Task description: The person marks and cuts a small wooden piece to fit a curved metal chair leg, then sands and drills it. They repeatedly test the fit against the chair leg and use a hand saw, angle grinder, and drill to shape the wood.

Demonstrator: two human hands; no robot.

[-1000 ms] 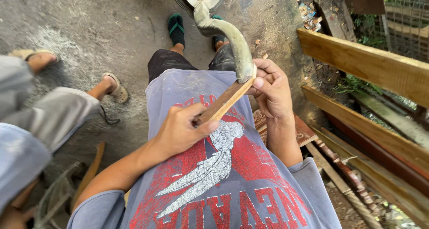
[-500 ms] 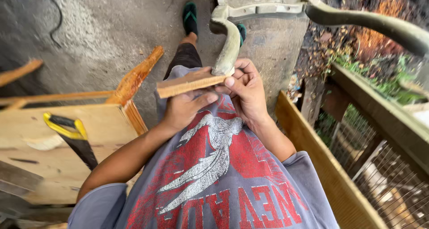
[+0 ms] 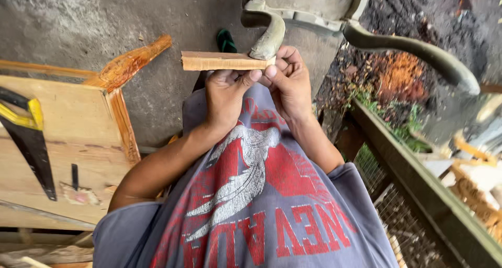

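We had levelled the wooden strip; left hand and right hand both clasped it, curved horn at 1 o'clock.

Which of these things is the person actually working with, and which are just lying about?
In hand:
wooden stick, held by left hand and right hand
curved grey piece, touching the stick's end

Lying about:
handsaw on the wooden board
reddish carved wood
wire mesh fence
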